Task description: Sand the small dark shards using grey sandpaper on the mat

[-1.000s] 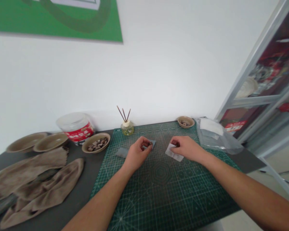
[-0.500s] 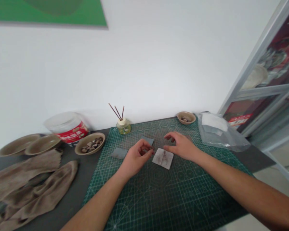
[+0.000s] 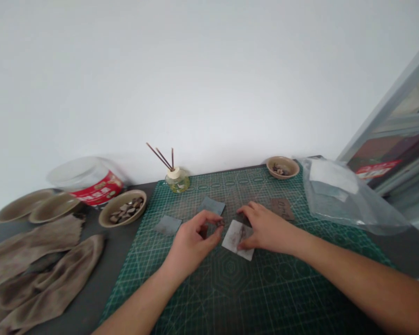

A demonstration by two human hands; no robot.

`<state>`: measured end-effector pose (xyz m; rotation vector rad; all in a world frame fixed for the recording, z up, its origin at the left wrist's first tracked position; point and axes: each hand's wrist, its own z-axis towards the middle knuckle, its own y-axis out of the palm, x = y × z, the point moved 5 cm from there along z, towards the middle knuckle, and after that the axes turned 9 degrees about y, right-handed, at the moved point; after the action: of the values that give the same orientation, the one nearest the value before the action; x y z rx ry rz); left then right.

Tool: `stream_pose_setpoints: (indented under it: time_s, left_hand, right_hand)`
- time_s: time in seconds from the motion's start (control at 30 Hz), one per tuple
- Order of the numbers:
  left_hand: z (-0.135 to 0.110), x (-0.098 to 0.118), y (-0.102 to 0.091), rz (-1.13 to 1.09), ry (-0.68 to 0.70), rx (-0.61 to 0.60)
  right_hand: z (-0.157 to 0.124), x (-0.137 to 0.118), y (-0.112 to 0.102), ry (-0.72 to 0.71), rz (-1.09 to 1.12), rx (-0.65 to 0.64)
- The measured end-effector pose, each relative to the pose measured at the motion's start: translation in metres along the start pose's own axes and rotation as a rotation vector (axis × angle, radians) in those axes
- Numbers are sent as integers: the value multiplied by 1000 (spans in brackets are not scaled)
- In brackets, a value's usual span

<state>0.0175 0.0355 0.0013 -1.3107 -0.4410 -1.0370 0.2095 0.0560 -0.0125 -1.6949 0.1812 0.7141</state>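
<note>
My left hand (image 3: 192,239) pinches a small dark bead-like piece (image 3: 219,224) between thumb and forefinger, just above the green cutting mat (image 3: 265,288). My right hand (image 3: 265,227) presses its fingers on a pale, smudged square of sandpaper (image 3: 234,235) lying on the mat, right beside the pinched piece. Two grey sandpaper squares (image 3: 211,205) (image 3: 168,225) lie on the mat just beyond my left hand, and a brown one (image 3: 282,208) lies behind my right hand.
A bowl of small dark pieces (image 3: 123,213) stands at the mat's left edge, a smaller bowl (image 3: 282,167) at the back right. A reed diffuser (image 3: 174,179), a red-labelled plastic tub (image 3: 85,180), two empty dishes (image 3: 35,208), brown cloths (image 3: 38,270) and a clear plastic bag (image 3: 342,197) surround the mat.
The pale sandpaper square has been laid flat on the mat and my right hand now presses on it. My left hand has brought the small piece closer to it. The camera has tilted down.
</note>
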Motion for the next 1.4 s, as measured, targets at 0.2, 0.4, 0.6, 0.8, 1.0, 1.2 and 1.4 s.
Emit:
stream_pose_setpoints:
  time_s: [0.2,0.4,0.6,0.8,1.0,1.2,1.4]
  left_hand:
    - [-1,1,3,-13,-23,-21]
    - [0,-6,1,-31,-22,28]
    - [3,-8,-8,-80,-15,113]
    - [6,-7,-17,-170,-12,218]
    - [6,-5,-15,-164,-5,199]
    - [4,-4,-8,-121,-13,118]
    - [4,-4,-3,-104,-19,68]
  right_hand:
    - [-8,-12,5,-50,-90,21]
    - [-11,-19,10,-48,-44,-34]
    - [-7,-17,7,-31,203,-53]
    - [-2,-16,3,-42,809,-210]
    - [-3,-18,1,-95,1382,-344]
    - [-4,-22,2,-120,1471,-398]
    - [-1,-10,5,32,1395,-216]
